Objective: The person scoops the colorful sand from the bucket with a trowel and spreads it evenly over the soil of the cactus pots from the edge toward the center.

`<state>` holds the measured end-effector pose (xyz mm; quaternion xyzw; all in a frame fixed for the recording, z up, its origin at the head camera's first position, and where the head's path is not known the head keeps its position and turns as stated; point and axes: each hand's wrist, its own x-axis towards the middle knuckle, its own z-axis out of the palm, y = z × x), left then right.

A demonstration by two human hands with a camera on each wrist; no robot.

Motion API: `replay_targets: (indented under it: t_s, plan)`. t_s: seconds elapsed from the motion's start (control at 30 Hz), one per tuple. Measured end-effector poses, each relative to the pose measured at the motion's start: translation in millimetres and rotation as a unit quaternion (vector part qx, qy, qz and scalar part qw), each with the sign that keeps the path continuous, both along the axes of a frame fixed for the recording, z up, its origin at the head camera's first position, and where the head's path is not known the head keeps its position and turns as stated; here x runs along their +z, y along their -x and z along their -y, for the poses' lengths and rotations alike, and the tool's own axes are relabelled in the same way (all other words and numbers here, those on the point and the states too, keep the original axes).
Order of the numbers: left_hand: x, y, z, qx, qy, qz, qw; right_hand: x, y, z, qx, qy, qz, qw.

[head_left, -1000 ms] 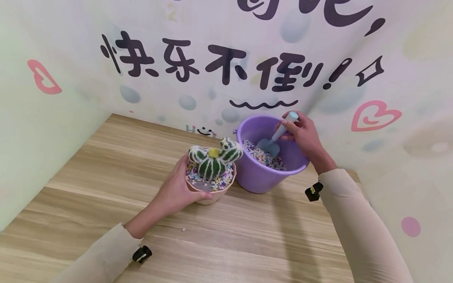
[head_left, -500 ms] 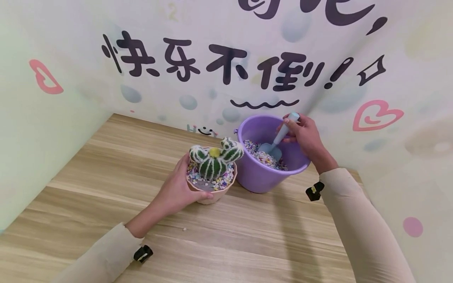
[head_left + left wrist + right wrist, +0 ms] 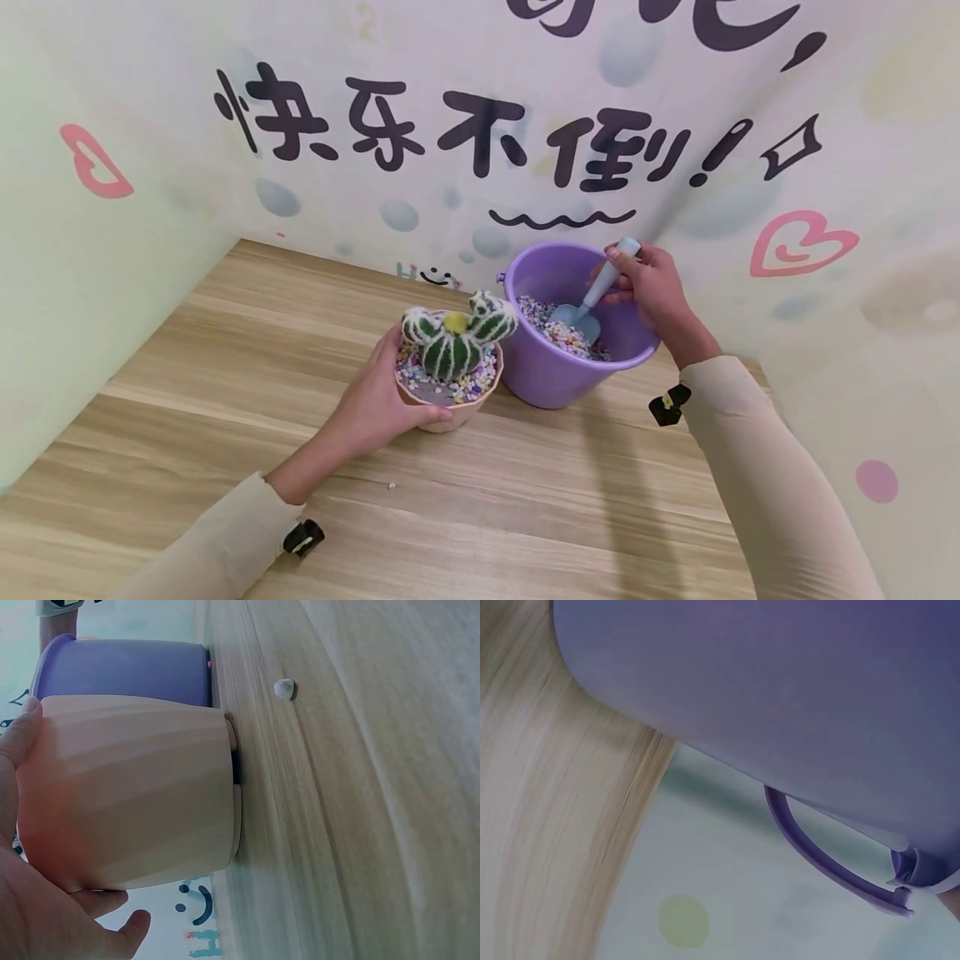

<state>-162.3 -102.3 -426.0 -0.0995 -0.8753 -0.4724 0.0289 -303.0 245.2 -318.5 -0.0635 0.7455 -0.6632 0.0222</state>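
A pale pink flowerpot [image 3: 135, 787] stands on the table, and my left hand [image 3: 382, 400] grips it, thumb at the near side and fingers round the left side. In it sits a fuzzy green cactus [image 3: 452, 354] with white stripes and a yellow top, ringed by colourful pebbles [image 3: 474, 385]. Just right of the pot is a purple bucket [image 3: 547, 379] partly filled with similar small pebbles [image 3: 564, 336]. Over its right rim, my right hand [image 3: 654, 283] holds a light blue toy shovel [image 3: 602, 283] by the handle, its blade down among the pebbles.
One loose white pebble [image 3: 284, 689] lies on the wooden table [image 3: 450, 517] in front of the pot. The bucket's purple handle [image 3: 825, 862] hangs down outside. Behind stands a printed wall cloth [image 3: 420, 200] with black lettering, close to the bucket.
My right hand and the shovel have shifted very slightly right within the bucket, with the blade still in the pebbles. My left hand keeps its grip on the pot.
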Motion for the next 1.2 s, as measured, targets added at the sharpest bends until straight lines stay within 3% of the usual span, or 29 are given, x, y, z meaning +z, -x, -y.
replay_targets:
  t_s: [1.2]
  plan:
    - [-0.1, -0.4, 0.9, 0.009, 0.015, 0.004, 0.9998, 5.2, 0.9, 0.4, -0.008, 0.015, 0.042, 0.999]
